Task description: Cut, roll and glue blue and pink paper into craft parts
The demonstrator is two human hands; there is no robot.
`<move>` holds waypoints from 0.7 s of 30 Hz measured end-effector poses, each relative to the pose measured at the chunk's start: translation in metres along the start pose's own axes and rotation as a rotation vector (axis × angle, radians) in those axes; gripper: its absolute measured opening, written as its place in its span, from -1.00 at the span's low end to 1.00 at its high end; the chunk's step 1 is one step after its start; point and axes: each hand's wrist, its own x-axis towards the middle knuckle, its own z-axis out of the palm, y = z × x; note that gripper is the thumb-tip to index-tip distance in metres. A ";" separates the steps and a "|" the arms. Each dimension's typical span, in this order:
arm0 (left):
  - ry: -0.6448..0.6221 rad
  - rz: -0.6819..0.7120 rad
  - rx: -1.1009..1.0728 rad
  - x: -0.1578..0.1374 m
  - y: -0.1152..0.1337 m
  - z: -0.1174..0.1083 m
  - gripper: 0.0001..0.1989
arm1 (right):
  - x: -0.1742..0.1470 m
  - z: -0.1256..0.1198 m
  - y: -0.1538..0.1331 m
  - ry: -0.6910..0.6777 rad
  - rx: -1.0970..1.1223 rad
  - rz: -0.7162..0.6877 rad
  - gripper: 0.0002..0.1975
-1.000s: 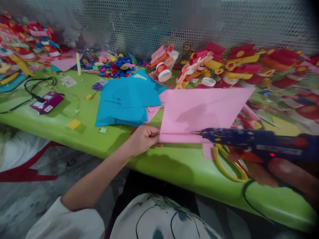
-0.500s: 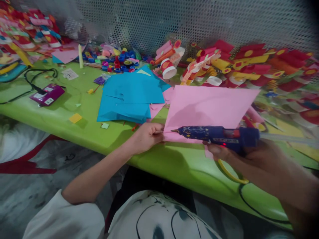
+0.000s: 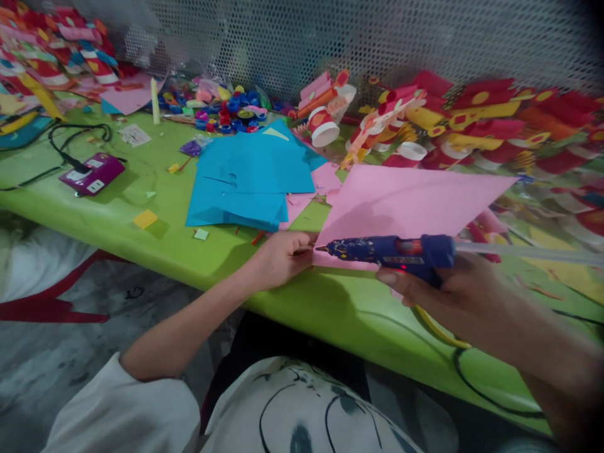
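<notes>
While L hand [image 3: 283,257] pins pink sheet [image 3: 406,201], R hand [image 3: 443,292] grips glue gun [image 3: 391,250]

Labels on the glue gun [image 3: 391,253] are too blurred to read

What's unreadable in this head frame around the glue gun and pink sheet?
- Pink sheet, near edge: hidden behind glue gun and right hand.
- Nozzle contact with sheet: too small to tell.
- Yellow scissors: mostly under the right hand.
- Left hand fingertips: curled at the sheet corner, grip unclear.
- Right-side crafts: blurred.
</notes>
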 end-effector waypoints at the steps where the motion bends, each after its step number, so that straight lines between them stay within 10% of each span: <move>1: -0.003 -0.006 -0.009 0.000 -0.001 0.000 -0.79 | 0.000 0.000 0.000 -0.017 0.012 -0.014 -0.27; 21: -0.002 -0.031 -0.096 0.000 -0.001 0.002 -0.69 | 0.003 -0.004 -0.010 -0.012 -0.064 -0.021 -0.16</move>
